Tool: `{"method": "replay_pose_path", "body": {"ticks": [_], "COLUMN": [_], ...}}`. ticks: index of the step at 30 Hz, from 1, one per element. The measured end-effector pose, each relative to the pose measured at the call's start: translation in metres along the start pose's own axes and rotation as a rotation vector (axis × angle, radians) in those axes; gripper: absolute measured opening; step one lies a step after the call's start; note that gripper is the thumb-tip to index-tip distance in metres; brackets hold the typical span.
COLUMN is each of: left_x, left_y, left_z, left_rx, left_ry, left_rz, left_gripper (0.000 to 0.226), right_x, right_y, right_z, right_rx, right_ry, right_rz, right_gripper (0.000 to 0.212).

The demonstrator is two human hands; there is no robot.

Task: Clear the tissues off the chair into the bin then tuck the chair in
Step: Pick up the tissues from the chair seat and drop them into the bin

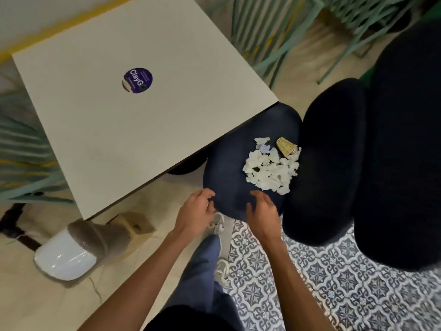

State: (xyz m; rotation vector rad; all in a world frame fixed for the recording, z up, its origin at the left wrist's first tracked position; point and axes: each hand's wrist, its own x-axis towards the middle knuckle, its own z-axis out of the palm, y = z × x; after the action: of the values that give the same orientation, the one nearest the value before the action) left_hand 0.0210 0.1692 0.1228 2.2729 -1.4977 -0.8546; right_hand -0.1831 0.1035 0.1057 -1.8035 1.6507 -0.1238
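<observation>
Plausibly, with the left hand (pixel 198 209) pinching the near edge of the dark blue padded chair (pixel 229 163) and the right hand (pixel 262 211) loose-fingered and empty, any tug could spill the torn white tissue scraps (pixel 270 168) heaped mid-frame.

Torn tissues (pixel 269 170) heaped on the chair (pixel 229 163), with the bin (pixel 71 254) on the floor off to its left.
The chair has a rounded dark blue padded seat and a black backrest (pixel 327 163) on its right; the seat's far left part sits under the corner of the table (pixel 119 115), the rest stands clear. The tissues are small white crumpled scraps, bunched along the seat's right edge against the backrest, with a tan patterned scrap (pixel 285 145) at the heap's far end. The bin is grey-brown with a glossy white lid, near the table's near corner.
</observation>
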Motion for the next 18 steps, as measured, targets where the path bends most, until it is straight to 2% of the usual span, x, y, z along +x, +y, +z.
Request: {"method": "replay_pose_path", "body": {"ticks": [9, 14, 18], "left_x": [0.127, 0.173, 0.195], "left_y": [0.05, 0.064, 0.058], "left_z": [0.062, 0.113, 0.161], "left_rx": [0.068, 0.113, 0.118], "left_ry": [-0.211, -0.302, -0.38], "left_rz": [0.117, 0.139, 0.103], "left_gripper": [0.02, 0.019, 0.02], "right_x": [0.088, 0.138, 0.17], "right_y": [0.07, 0.107, 0.131], "right_z": [-0.015, 0.006, 0.039], "right_rx": [0.023, -0.009, -0.067], "right_ry": [0.029, -0.029, -0.089], "right_rz": [0.225, 0.303, 0.291], "right_gripper": [0.036, 0.037, 0.036]}}
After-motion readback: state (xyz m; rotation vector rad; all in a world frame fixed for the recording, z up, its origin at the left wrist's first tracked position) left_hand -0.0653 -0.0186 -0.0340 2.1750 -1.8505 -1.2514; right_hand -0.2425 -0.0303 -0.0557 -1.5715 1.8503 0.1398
